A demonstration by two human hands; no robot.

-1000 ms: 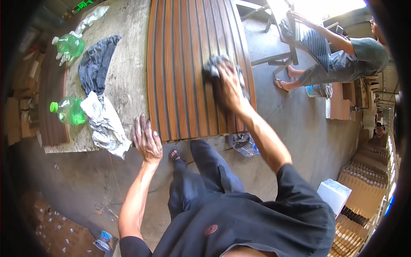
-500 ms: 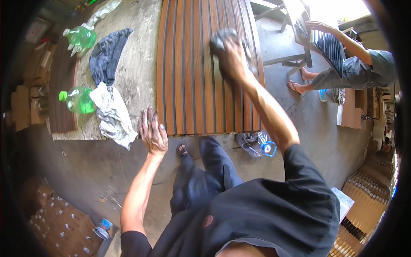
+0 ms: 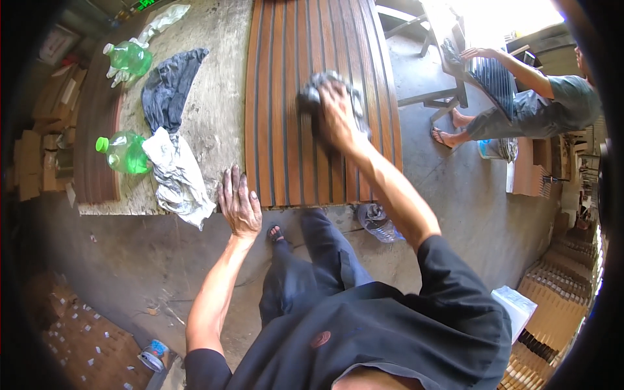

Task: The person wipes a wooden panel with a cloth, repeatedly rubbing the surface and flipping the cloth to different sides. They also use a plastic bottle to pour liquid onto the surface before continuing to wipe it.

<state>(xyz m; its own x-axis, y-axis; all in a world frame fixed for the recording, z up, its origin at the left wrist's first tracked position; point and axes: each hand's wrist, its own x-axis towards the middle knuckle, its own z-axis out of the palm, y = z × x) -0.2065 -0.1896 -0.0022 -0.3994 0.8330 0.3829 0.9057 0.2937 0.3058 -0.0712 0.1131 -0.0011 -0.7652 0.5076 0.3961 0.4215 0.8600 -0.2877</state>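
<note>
A brown slatted wooden panel point(image 3: 286, 130) with dark grooves lies along the right part of a worn worktable point(image 3: 224, 84). My right hand point(image 3: 339, 117) presses a grey cloth point(image 3: 318, 84) onto the slats around the panel's middle; the cloth is partly smeared by motion. My left hand point(image 3: 240, 203), its fingers stained dark, rests flat on the table's near edge beside the panel's lower left corner, holding nothing. Left of it a crumpled white cloth point(image 3: 179, 182) hangs over the edge. A dark cloth point(image 3: 172, 91) lies beyond that, near two green bottles point(image 3: 127, 153) lying on their sides.
Darker boards point(image 3: 97, 149) are stacked at the table's left. A clear plastic jug point(image 3: 380, 224) stands below the near edge. At the right, another person point(image 3: 559, 97) handles a dark grooved panel point(image 3: 492, 81) by a stand. Cardboard point(image 3: 91, 338) lies at lower left.
My right hand and the cloth have moved toward me and slightly left over the slats. My left hand stays on the table edge. The view has shifted slightly.
</note>
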